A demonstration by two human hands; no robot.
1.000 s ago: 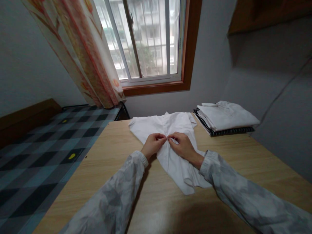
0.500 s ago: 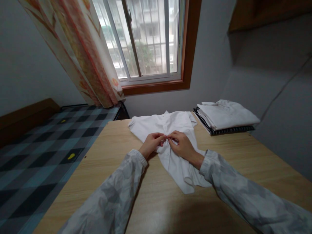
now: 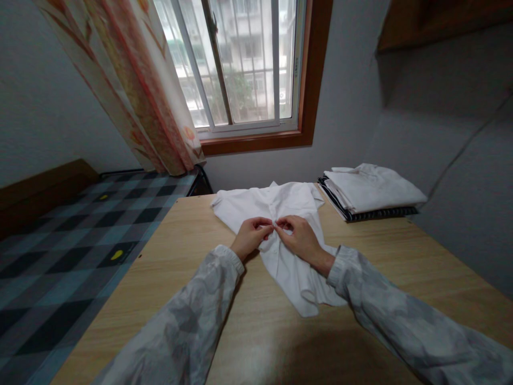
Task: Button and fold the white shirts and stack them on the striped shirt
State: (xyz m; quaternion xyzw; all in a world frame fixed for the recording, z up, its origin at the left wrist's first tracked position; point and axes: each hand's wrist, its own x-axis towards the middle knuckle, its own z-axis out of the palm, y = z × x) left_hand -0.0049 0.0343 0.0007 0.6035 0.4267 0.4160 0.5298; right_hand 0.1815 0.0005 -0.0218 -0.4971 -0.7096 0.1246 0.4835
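Two sleeved arms reach over the desk (image 3: 256, 331), and the left hand (image 3: 250, 238) and right hand (image 3: 300, 238) meet fingertip to fingertip at the front placket of the one white shirt (image 3: 280, 214), each pinching a bit of cloth. The shirt lies spread across the middle of the desk, collar toward the window. Against a second ago, the hands sit a touch farther up the shirt and the pinch looks tighter; my guess is that a button is being worked. Farther right lies one stack (image 3: 371, 192) of folded clothes, white on top with a dark striped layer beneath. Left is a checked bed (image 3: 72, 240); beyond, one curtain (image 3: 132, 85) and one window (image 3: 244, 64).
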